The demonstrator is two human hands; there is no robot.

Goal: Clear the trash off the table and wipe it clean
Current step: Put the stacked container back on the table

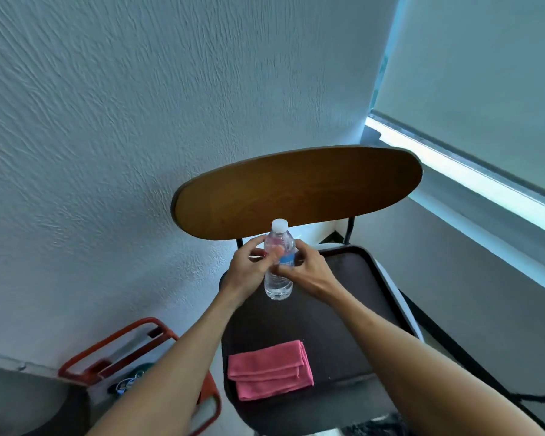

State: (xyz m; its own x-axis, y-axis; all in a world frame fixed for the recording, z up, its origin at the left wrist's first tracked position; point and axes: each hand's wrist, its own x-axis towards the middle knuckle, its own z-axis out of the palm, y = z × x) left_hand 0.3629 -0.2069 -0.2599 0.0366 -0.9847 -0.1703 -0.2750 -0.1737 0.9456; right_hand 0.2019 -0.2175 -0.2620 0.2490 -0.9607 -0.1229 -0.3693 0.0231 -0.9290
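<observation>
I see both hands, left hand (249, 268) and right hand (306, 268), holding the water bottle (277, 262) above the dark surface (343, 309); a folded pink cloth (269, 372) lies near its front edge, textured white wall (139, 121) behind.

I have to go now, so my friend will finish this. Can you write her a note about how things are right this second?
Left hand and right hand: both grip the bottle, held upright, cap on, above the dark tray.
Pink cloth: folded on the tray's near end, untouched.
Red-rimmed bin: on the floor to the left, some things already inside.
Done: bottle picked up.
Left: probably drop the bottle in the bin, then wipe with the cloth.
</observation>
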